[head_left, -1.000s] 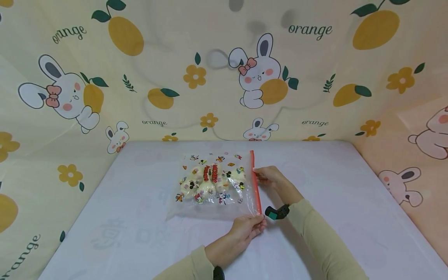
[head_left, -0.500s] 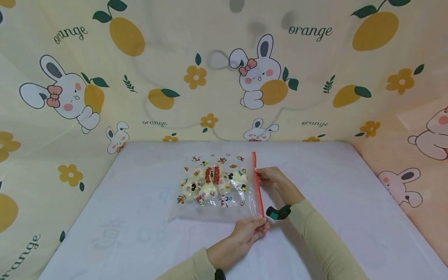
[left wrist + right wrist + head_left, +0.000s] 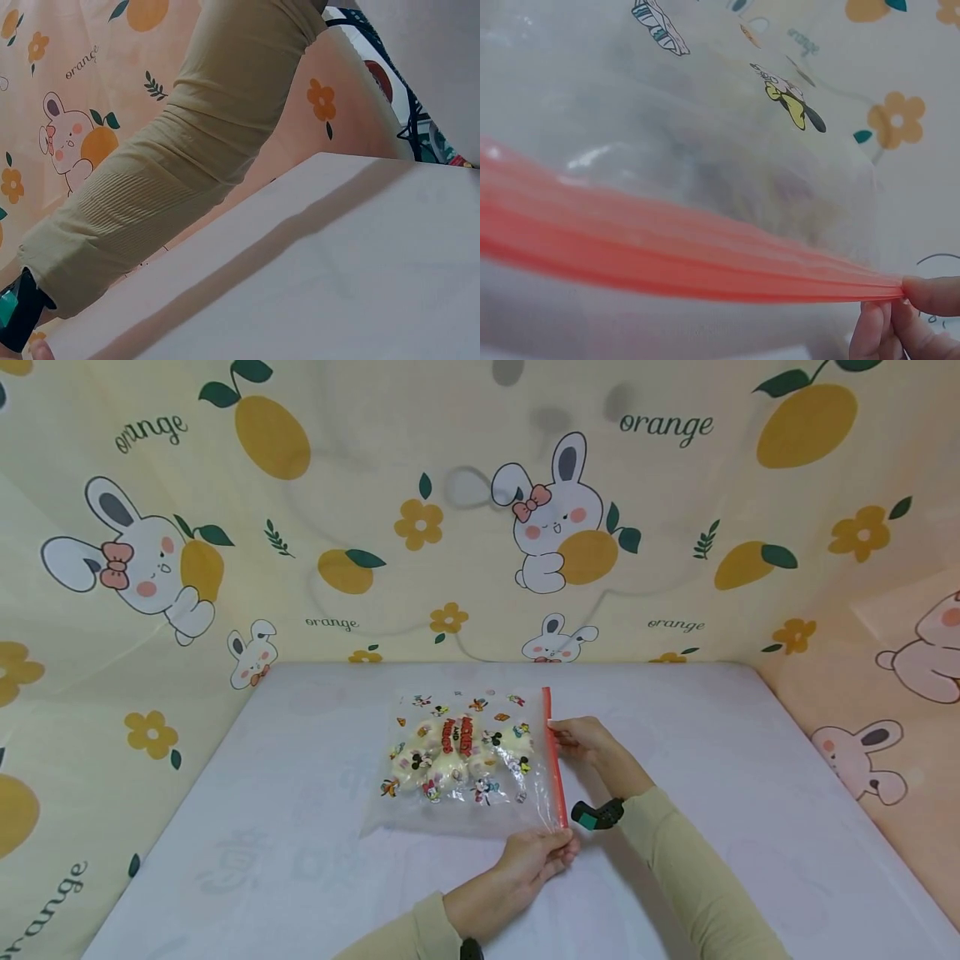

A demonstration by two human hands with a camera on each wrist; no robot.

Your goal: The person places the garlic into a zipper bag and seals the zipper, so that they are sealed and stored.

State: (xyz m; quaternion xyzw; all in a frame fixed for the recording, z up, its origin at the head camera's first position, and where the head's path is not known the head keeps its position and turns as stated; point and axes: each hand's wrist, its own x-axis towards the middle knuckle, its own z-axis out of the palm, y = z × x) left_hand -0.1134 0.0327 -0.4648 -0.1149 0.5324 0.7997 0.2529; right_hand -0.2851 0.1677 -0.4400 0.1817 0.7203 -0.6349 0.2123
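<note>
A clear zip-lock bag (image 3: 450, 814) printed with small cartoon figures lies in the middle of the white table, its red zip strip (image 3: 555, 760) along the right side. Pale, rounded lumps (image 3: 446, 768) show through the plastic; their kind is hard to tell. My left hand (image 3: 525, 864) pinches the near end of the strip between thumb and fingers. Farther along the same strip, my right hand (image 3: 588, 745) pinches its outer edge. The right wrist view shows the red strip (image 3: 682, 262) close up, with the thumb (image 3: 934, 296) on it. A fingertip (image 3: 42, 350) shows low in the left wrist view.
A white cloth covers the table (image 3: 300, 902). Behind it and at both sides hangs a curtain (image 3: 450, 443) printed with rabbits and oranges. A dark wrist camera (image 3: 597, 815) sits on the right wrist, close to the left hand.
The bag and both hands have shifted slightly toward me and to the right, mostly in the first half second. Both hands keep their pinch on the red strip.
</note>
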